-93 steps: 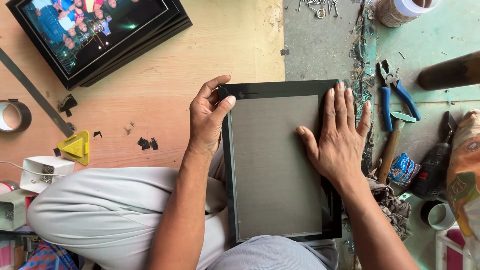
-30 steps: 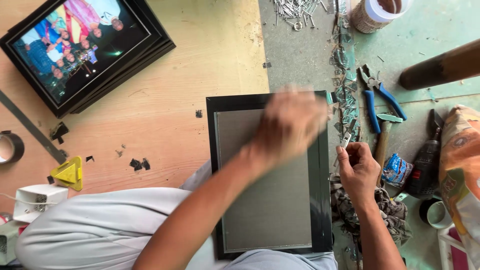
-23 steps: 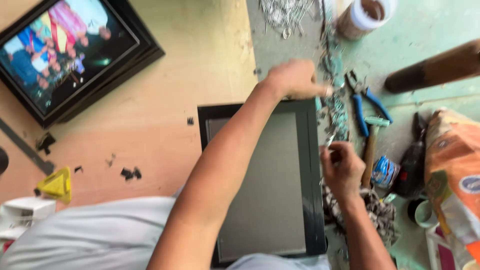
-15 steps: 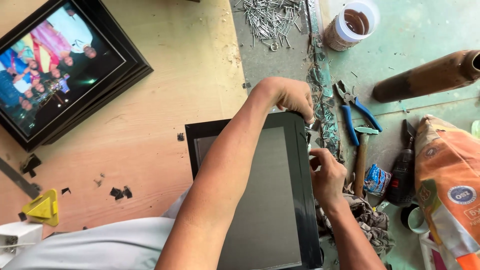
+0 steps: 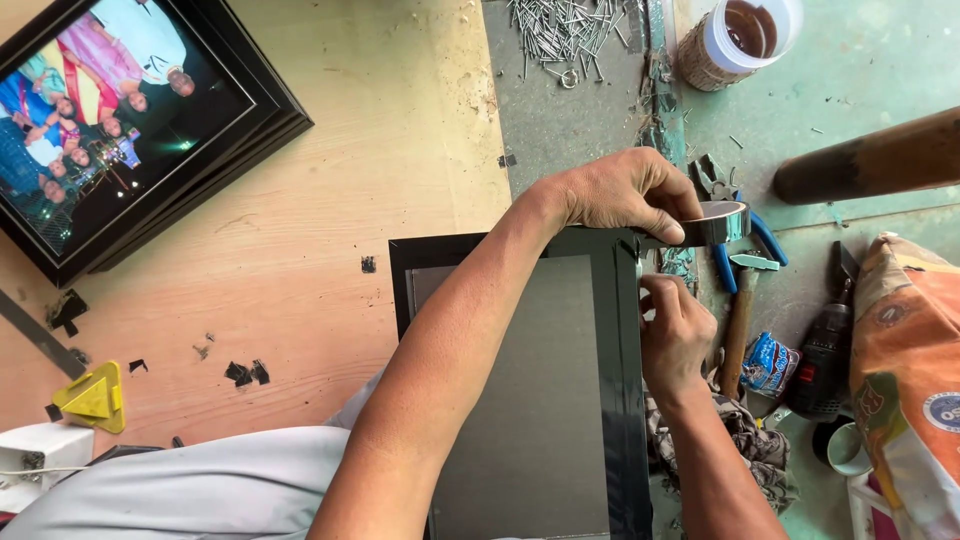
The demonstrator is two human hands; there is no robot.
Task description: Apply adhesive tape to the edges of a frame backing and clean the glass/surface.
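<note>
Left hand: my left hand was closed around a black tape roll at the frame's one-o'clock corner.
Right hand: my right hand pinched the tape end against the right edge of the black picture frame on my lap.
Handling: the roll looked light and stiff, best held by its rim; the strip seemed sticky and floppy.
Containers: a plastic jar at twelve o'clock held brown liquid; loose nails lay beside it.

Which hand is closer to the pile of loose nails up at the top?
Left. The left hand, gripping a tape roll at the frame's top right corner, sits just below the nails; the right hand is lower, beside the frame's right edge.
</note>
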